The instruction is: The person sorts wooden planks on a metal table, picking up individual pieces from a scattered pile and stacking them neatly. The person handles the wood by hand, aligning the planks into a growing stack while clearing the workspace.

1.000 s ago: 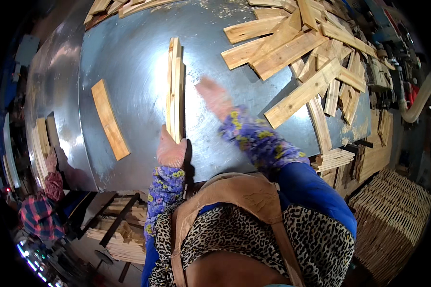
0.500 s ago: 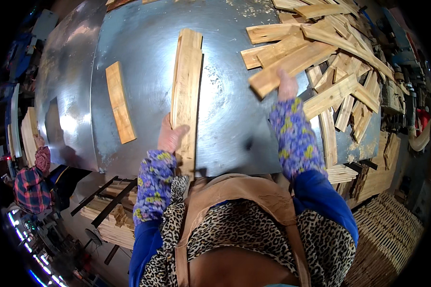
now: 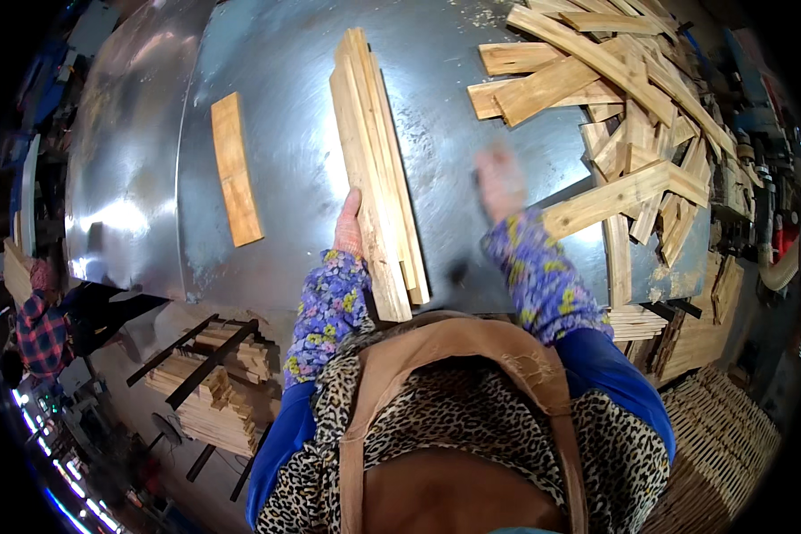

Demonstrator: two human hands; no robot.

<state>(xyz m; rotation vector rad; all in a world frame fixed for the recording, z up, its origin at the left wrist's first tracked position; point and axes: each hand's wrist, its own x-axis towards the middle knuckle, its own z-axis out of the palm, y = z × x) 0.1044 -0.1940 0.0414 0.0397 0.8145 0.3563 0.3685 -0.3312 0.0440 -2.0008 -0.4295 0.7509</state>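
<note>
My left hand (image 3: 349, 227) grips a bundle of wooden boards (image 3: 371, 187) from its left side, thumb up along the edge. The long pale boards lie against one another, tilted, with uneven ends, over the metal table (image 3: 294, 267). My right hand (image 3: 500, 181) is smeared by motion over the table, between the bundle and a heap of loose boards (image 3: 587, 71); no board shows in it, and its fingers cannot be made out. One short board (image 3: 237, 169) lies alone on the metal to the left of the bundle.
Stacked boards (image 3: 227, 414) rest on dark metal bars below the table at left. A person in a checked shirt (image 3: 43, 316) stands at the far left, by a board. At lower right, there are rows of stacked wood pieces (image 3: 725, 418).
The board my right hand held on the heap is gone from there, and that hand has moved left and nearer. My left hand's bundle has shifted right, tilted, and shows more boards.
</note>
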